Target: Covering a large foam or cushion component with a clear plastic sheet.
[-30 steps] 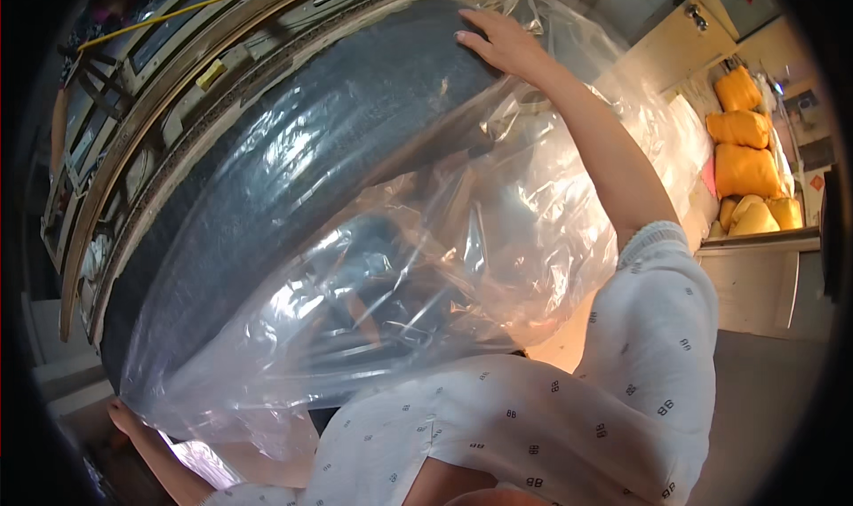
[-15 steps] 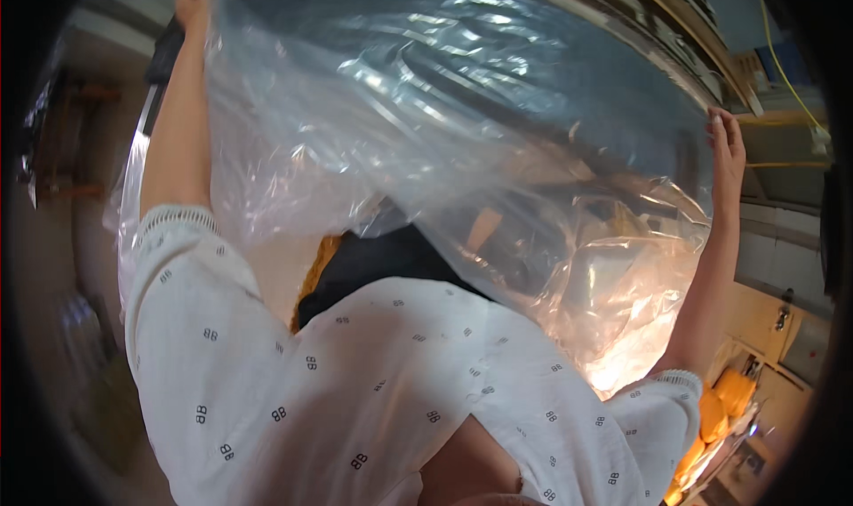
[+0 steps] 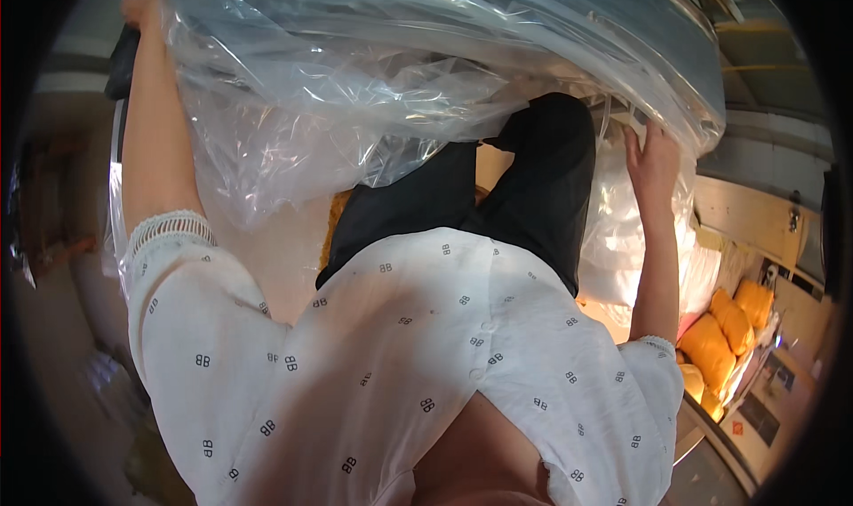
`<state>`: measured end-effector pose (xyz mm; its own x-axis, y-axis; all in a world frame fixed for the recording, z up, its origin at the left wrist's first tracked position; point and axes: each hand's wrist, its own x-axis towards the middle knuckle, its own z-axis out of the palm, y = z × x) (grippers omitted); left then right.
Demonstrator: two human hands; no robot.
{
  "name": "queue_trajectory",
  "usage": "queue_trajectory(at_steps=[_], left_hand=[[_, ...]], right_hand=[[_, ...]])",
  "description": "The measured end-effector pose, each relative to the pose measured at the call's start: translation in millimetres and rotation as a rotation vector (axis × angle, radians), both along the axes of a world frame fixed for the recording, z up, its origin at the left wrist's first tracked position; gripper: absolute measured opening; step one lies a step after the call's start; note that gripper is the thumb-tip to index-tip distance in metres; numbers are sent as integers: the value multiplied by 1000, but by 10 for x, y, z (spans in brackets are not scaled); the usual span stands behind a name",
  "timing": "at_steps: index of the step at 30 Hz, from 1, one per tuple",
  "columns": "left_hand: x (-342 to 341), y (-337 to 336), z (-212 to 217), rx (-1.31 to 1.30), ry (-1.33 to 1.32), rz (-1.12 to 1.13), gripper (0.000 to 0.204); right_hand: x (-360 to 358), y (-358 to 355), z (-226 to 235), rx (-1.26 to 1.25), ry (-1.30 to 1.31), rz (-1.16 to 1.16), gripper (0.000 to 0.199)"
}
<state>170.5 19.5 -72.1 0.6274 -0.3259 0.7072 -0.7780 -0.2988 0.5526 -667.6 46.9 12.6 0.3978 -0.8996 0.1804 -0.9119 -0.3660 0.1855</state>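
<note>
We grip the clear plastic bag at both ends, left hand clutching its top-left edge, right hand clamped at the right edge, spreading it over the dark mattress overhead.

1. A white short-sleeved top covers the torso, dotted all over with small dark paired-letter marks.
2. The left sleeve ends in a band of white openwork lace; the right sleeve has a narrower trimmed edge.
3. A row of small white buttons runs down the front.
4. Black trousers show beyond the top's hem.
5. Both forearms are bare.
</note>
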Motion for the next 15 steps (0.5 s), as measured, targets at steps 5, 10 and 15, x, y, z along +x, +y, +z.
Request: queue_trajectory(at_steps=[5, 10, 15], left_hand=[[-297, 406, 423, -61, 37, 200, 33], [-724, 313, 511, -34, 162, 161, 33], [-693, 534, 280, -191, 119, 15, 28]], right_hand=[[829, 598, -345, 326, -567, 412, 45], [975, 489, -1229, 336, -787, 257, 25], [198, 658, -154, 559, -1180, 25, 24]])
